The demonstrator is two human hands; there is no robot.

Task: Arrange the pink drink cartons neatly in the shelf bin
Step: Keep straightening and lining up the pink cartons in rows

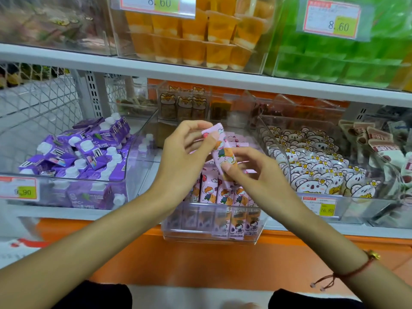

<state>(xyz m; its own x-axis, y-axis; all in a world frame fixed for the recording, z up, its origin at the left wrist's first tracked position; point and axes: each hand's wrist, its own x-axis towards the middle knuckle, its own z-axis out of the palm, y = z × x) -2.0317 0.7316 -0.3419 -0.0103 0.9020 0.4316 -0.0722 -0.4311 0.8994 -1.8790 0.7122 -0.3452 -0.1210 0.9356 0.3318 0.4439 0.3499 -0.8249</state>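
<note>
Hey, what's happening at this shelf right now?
A person is tidying a store shelf. Both hands hold one pink drink carton tilted above the clear bin: the left hand pinches its upper end and the right hand grips its lower end. More pink cartons already stand upright in a row at the bin's front. Purple cartons lie jumbled in the bin to the left.

Bare forearms; a red string bracelet point(347, 274) with gold bead circles the right wrist.
</note>
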